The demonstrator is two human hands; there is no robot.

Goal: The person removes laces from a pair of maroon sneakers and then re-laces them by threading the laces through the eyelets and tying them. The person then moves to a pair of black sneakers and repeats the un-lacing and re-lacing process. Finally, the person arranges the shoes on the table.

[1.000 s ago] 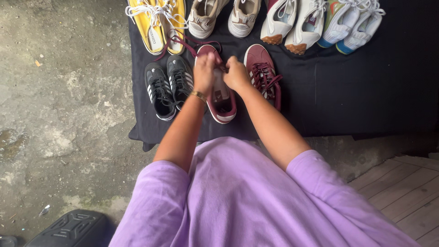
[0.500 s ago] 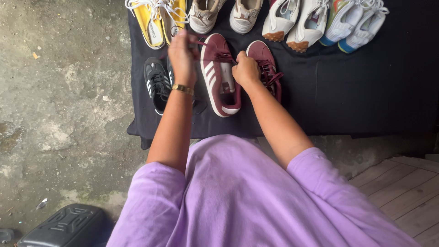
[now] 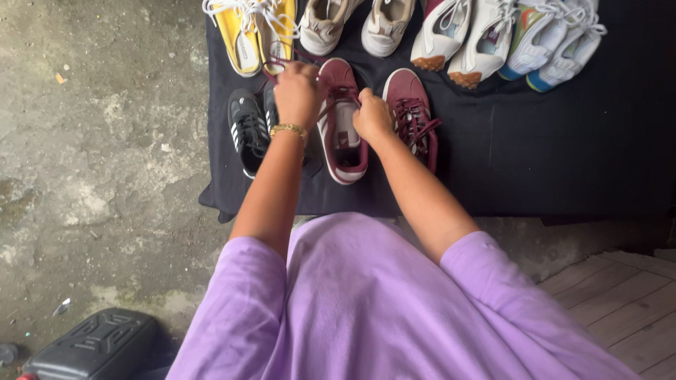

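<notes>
Gripping maroon laces, both hands worked over one maroon shoe (image 3: 342, 127) on a black cloth (image 3: 535, 148). The left hand (image 3: 297, 91) was closed on a lace near the toe end; the right hand (image 3: 372, 116) pinched laces at the shoe's right edge. The shoe lay between the hands, its long axis running away from the person, toe far, heel near. Its mate (image 3: 415, 112) sat just right of the right hand, a black shoe (image 3: 246, 130) just left of the left wrist.
</notes>
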